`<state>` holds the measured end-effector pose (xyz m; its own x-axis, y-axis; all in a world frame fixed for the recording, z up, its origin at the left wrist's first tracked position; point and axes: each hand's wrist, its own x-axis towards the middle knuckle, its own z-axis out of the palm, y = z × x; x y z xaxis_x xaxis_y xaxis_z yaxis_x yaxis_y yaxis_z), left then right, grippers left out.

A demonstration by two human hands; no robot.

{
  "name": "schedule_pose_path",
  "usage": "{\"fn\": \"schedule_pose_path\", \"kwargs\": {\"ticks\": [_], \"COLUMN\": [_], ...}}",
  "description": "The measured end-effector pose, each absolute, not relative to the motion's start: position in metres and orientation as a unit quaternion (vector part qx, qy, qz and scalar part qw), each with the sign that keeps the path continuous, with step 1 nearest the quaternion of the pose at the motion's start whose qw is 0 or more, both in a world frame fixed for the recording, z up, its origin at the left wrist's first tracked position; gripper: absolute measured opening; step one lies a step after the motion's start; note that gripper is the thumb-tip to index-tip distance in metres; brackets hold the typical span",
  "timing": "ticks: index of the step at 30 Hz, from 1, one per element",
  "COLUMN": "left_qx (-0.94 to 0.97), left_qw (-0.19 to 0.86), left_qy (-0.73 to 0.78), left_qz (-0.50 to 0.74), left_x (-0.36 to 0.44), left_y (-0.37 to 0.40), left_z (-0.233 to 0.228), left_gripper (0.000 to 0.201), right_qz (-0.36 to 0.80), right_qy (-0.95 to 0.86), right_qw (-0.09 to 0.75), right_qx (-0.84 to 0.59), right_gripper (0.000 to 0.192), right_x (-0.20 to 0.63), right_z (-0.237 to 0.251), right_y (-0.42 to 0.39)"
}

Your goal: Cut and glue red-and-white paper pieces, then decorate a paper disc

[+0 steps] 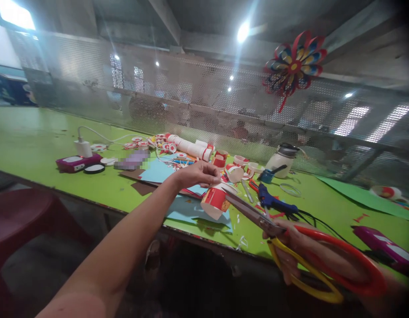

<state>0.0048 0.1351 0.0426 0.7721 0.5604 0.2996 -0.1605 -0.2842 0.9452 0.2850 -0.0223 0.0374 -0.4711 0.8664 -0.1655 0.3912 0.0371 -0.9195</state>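
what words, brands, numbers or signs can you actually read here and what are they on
No text can be read with certainty.
Paper cup at the left hand: yellow print on red, too blurred to read.
Purple box with the white plug: pale label, too small to read.
Purple box at far right: pale label, too blurred to read.

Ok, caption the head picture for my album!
Left hand holds a paper cup, right hand holds scissors, at a green table.
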Motion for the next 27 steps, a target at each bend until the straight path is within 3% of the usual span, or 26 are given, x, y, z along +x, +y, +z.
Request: {"fn": "schedule_pose_path", "kwargs": {"ticks": [10,14,20,27], "left_qx": [0.718,0.716,0.707,0.709], "left_qw": [0.637,0.639,0.651,0.647], "left_qy": [0.132,0.144,0.137,0.176], "left_qz": [0.249,0.242,0.238,0.219], "left_x": [0.007,0.010,0.015,0.021], "left_y": [0.140,0.142,0.144,0.145], "left_z": [0.041,0.041,0.045,0.057], "left_gripper": [0.023,0.020,0.017,0.015], "right_qz": [0.571,0.531,0.442,0.323], "right_qy": [-0.631,-0.662,-0.708,-0.732], "right_qw": [0.250,0.235,0.229,0.250], "right_qx": [-0.462,-0.474,-0.501,-0.545], "right_gripper": [0.048,0.051,0.035,0.044], "right_x": [0.278,0.276,0.286,0.292], "right_z": [0.047,0.051,0.051,0.048], "right_y": [-0.021,-0.021,-0.016,-0.020]}}
